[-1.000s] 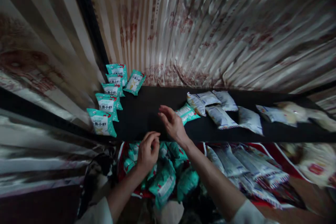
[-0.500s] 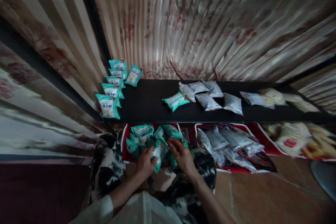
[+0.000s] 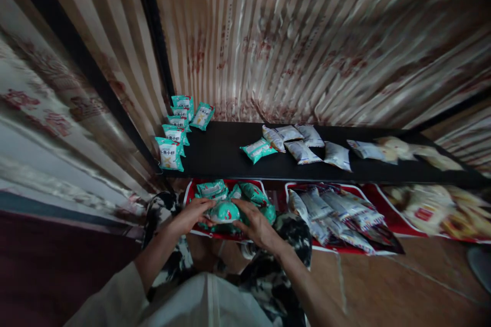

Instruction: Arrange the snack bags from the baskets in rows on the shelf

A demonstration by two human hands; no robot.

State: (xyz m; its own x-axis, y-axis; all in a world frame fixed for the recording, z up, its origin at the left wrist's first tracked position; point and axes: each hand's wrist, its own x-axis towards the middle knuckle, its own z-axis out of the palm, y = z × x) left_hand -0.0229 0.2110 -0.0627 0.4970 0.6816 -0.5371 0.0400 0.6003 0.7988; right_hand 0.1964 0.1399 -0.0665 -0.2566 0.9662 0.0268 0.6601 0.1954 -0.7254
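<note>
Between my two hands, over the left red basket (image 3: pixel 186 195), is a puffed teal snack bag (image 3: pixel 224 212). My left hand (image 3: pixel 196 214) grips its left end, and my right hand (image 3: pixel 255 219) closes on its right end. Beneath and behind it, more teal snack bags (image 3: pixel 253 193) fill the basket. On the black shelf (image 3: pixel 222 150), a row of teal snack bags (image 3: pixel 169 154) stands at the left end, with another bag (image 3: pixel 202 116) leaning just right of the row's back. A single teal bag (image 3: pixel 258 150) lies mid-shelf.
Several silvery-white snack bags (image 3: pixel 303 152) lie right of the shelf's middle, with pale packs (image 3: pixel 395 148) farther right. Below, a second red basket (image 3: pixel 287 189) holds silvery bags, and a third holds cream-coloured packs (image 3: pixel 425 209). A dark post (image 3: pixel 155 25) and striped curtain (image 3: pixel 245 61) bound the shelf.
The teal bag between my hands has turned from upright to lying crosswise. My hands now hold it at opposite ends, the left one farther left. The view has shifted slightly.
</note>
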